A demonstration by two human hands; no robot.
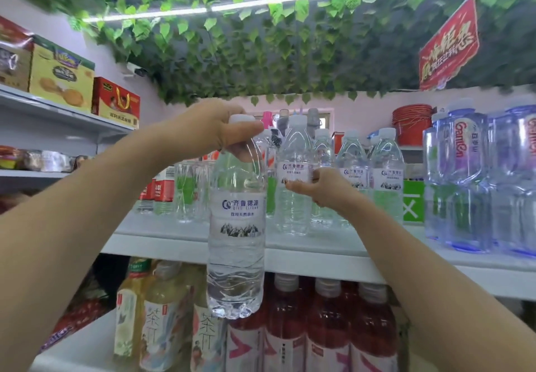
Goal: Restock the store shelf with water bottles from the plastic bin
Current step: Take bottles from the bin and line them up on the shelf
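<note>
My left hand grips the neck of a clear water bottle with a white cap, which hangs upright in front of the white shelf. My right hand reaches onto the shelf, and its fingers touch the label of another water bottle standing there. Several more of the same bottles stand in a row to its right. The plastic bin is out of view.
Large blue water jugs fill the shelf's right end. Red-labelled bottles stand at its left. Tea bottles and pink drink bottles sit on the shelf below. Boxes line the left wall shelves.
</note>
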